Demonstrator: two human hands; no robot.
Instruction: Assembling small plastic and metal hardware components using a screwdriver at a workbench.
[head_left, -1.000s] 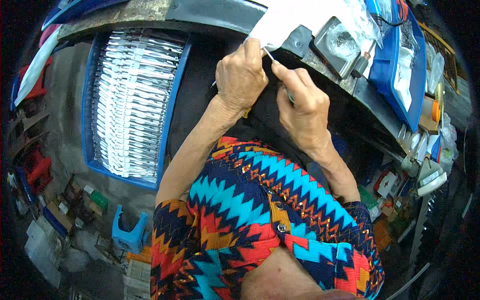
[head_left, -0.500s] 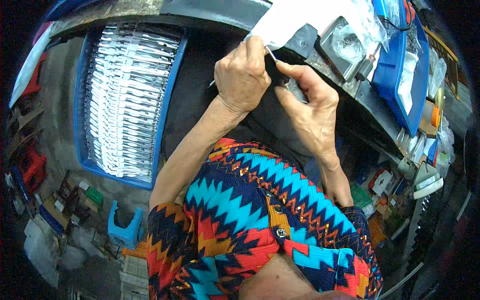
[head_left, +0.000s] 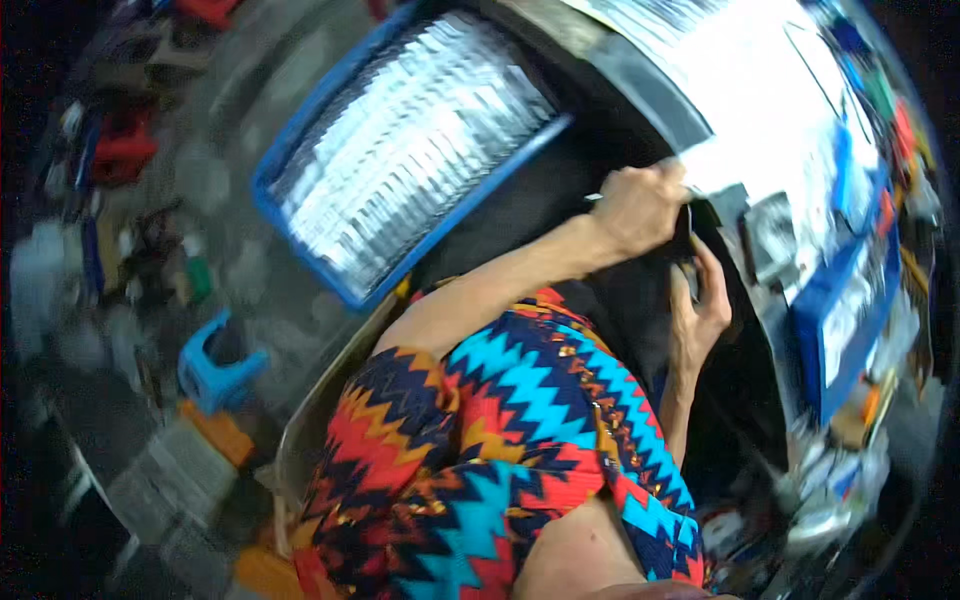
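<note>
My left hand [head_left: 640, 212] is closed around a thin metal piece [head_left: 594, 198], whose light end pokes out on its left side. Close by on the right, my right hand [head_left: 698, 305] has its thumb and forefinger bent toward the left fist. Motion blur hides what lies in its curled fingers. Both hands are above a dark surface near the edge of the workbench. At the upper left, a blue tray [head_left: 472, 206] is filled with rows of slim silver-and-white pieces [head_left: 410, 140].
White sheeting, overexposed, covers the workbench [head_left: 740, 130] at the upper right. A blue bin [head_left: 808, 350] with white contents stands right of my hands, with clear plastic bags [head_left: 840, 490] below it. A light-blue stool [head_left: 215, 365] stands on the floor at left.
My view has swung, so the tray and bench look tilted and my hands appear farther right and lower. The left hand still grips the thin metal piece. The picture is now blurred.
</note>
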